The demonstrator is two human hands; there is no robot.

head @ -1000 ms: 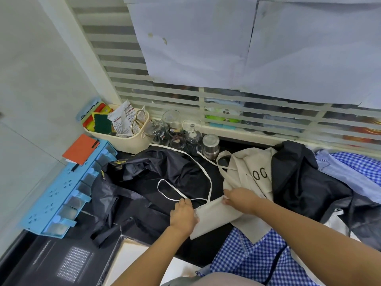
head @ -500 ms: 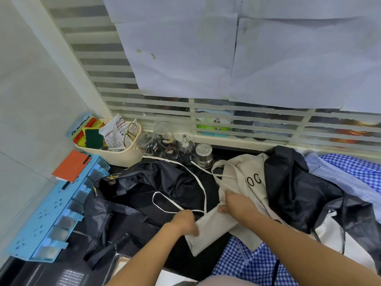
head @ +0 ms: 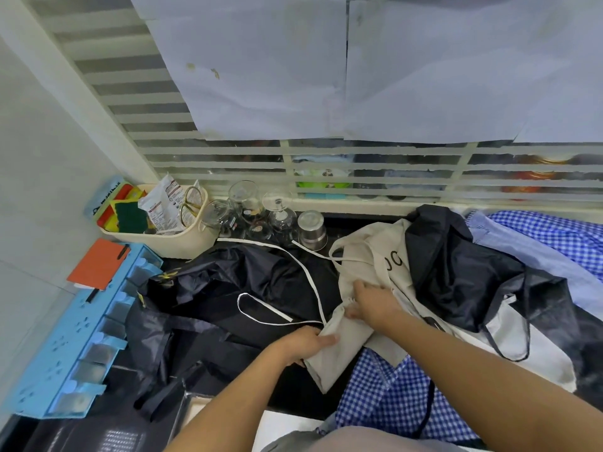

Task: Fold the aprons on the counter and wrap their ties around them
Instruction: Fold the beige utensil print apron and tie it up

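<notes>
A cream apron [head: 368, 259] with black letters lies crumpled in the middle of the dark counter. Its lower part is folded into a narrow strip [head: 339, 350] that points toward me. My left hand [head: 305, 342] grips the left edge of that strip, fingers curled round the cloth. Resting on the apron just above the strip, my right hand [head: 372, 303] pinches the fabric at the fold. The apron's white tie [head: 310, 282] trails in a loop over a black apron [head: 228, 288] on the left. Another black apron [head: 456, 275] lies to the right.
Blue checked cloth [head: 391, 399] hangs at the counter's front edge, and more [head: 554, 236] lies at the far right. Upturned glasses [head: 257, 210] and a steel cup [head: 311, 230] stand by the window. A cream basket [head: 182, 243] and a blue rack [head: 75, 347] sit at left.
My right hand has slid up and right along the cream apron. The left hand has shifted its grip onto the strip's edge. The camera has tilted upward.
</notes>
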